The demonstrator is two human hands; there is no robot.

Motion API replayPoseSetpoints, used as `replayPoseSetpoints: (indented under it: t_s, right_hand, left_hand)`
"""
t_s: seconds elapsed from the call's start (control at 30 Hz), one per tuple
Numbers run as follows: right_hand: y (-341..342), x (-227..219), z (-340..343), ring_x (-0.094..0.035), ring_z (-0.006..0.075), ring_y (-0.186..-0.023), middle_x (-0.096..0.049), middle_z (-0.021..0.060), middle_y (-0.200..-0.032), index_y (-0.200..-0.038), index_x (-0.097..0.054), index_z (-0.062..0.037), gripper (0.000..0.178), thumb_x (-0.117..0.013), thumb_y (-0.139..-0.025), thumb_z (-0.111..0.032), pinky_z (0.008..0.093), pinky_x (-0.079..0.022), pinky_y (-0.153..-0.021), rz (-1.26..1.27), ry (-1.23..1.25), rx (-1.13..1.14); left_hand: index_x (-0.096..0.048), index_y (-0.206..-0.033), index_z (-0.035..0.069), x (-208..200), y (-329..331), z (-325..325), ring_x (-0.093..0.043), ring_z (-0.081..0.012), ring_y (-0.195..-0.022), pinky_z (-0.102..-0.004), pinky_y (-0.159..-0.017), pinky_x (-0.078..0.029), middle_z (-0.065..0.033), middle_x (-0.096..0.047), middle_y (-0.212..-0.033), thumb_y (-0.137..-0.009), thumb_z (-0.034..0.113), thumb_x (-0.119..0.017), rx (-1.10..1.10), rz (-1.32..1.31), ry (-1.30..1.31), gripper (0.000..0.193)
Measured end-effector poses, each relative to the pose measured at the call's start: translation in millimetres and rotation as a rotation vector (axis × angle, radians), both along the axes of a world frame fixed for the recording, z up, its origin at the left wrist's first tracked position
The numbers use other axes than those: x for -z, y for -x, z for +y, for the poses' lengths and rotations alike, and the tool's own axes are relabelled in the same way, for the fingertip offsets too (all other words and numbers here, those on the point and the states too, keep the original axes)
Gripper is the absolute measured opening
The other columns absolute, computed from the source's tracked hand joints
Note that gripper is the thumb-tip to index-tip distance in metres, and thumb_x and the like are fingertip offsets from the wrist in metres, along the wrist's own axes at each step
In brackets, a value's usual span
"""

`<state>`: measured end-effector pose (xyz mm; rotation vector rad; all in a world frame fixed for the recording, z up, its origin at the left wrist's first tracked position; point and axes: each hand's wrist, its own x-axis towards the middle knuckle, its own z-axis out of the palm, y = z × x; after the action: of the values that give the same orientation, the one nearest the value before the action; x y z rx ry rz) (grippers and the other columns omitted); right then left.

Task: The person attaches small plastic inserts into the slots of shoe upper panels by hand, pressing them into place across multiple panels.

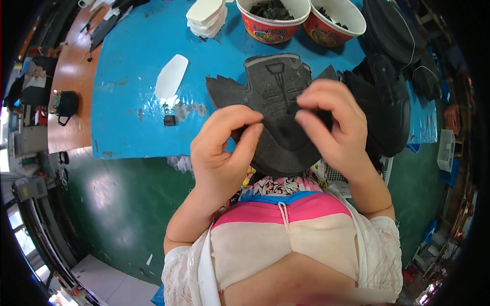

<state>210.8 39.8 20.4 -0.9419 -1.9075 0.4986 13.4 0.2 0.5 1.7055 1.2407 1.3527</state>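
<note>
Workshop: scuffed blue worktable point(122, 122), red-and-white tubs point(255, 29) of black scraps point(271, 10), stacked black pieces point(392, 31), green floor point(109, 204).

- Moulded panel point(280, 145) across the worktop's point(127, 122) near edge
- Two tubs point(271, 34) behind it, scraps point(271, 10) inside
- Pad stack point(206, 16) left of the tubs
- Loose pad point(172, 75) left of the panel, small block point(169, 120) before it

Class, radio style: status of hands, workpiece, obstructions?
Left hand nearly pinched, contact unclear; right hand open, both over black moulded piece. Piece overhangs blue table. Black pieces crowd right side.
</note>
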Motion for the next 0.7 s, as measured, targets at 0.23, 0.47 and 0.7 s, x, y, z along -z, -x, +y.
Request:
replayPoseSetpoints:
  t_s: [0.23, 0.47, 0.7]
  right_hand:
    - [18, 6, -46, -0.064, 0.01, -0.083, -0.065, 0.0056, -0.094, -0.096, -0.057, -0.0015, 0.017, -0.069, -0.086, 0.003, 0.024, -0.052, -0.075, 0.725, 0.757, -0.256]
    - [3, -1, -39, -0.063, 0.0109, -0.091, -0.064, 0.007, -0.098, -0.097, -0.053, -0.0024, 0.019, -0.067, -0.086, 0.005, 0.0237, -0.052, -0.08, 0.799, 0.994, -0.337]
    - [-1, -1, -43, -0.062, 0.0094, -0.089, -0.063, 0.0062, -0.098, -0.097, -0.053, -0.0003, 0.018, -0.067, -0.087, 0.006, 0.0228, -0.051, -0.078, 0.71, 0.978, -0.355]
  left_hand:
    - [-0.065, -0.097, -0.002, 3, -16, -16, -0.063, -0.0223, -0.097, -0.0304, -0.082, -0.051, -0.0138, -0.066, -0.099, -0.081, -0.013, -0.067, 0.256, -0.63, 0.079, 0.02]
    - [-0.067, -0.098, 0.0, 1, -15, -16, -0.066, -0.0256, -0.091, -0.0345, -0.083, -0.051, -0.0119, -0.068, -0.098, -0.078, -0.01, -0.069, 0.236, -0.376, -0.084, 0.023]
    - [-0.068, -0.1, 0.002, -4, -13, -11, -0.065, -0.0274, -0.089, -0.0368, -0.081, -0.05, -0.0114, -0.068, -0.101, -0.075, -0.009, -0.072, 0.277, -0.167, -0.228, 0.028]
